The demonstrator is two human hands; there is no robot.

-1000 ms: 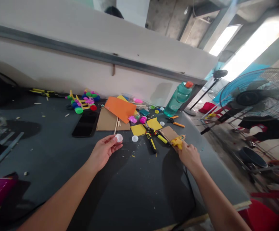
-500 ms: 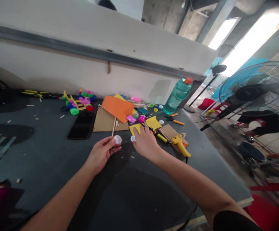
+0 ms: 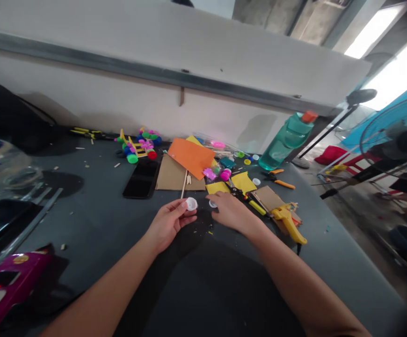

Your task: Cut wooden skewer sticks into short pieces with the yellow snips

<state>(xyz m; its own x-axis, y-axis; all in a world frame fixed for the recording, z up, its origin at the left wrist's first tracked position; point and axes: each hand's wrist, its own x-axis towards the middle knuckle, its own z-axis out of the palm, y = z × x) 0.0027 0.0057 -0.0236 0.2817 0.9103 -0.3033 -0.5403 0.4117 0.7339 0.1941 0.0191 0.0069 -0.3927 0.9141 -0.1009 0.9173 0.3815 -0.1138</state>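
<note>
I have the left hand point(image 3: 168, 223) pinching a white cap point(image 3: 191, 204). To its right, the right hand point(image 3: 233, 211) partly covers a second cap point(image 3: 213, 205); I cannot tell its grip.

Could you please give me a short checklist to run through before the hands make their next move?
1. White cap secure in the left hand: ok, pinched between thumb and fingers.
2. Second white cap within reach of the right hand: ok, at its fingertips.
3. Second white cap lifted off the table: cannot tell, fingers partly cover it.
4. Wooden stick joined to the held cap: cannot tell, its near end is hidden at the hand.
5. Yellow glue gun set down: ok, lying partly over cardboard.
6. Glue gun hot: cannot tell by sight.
</note>
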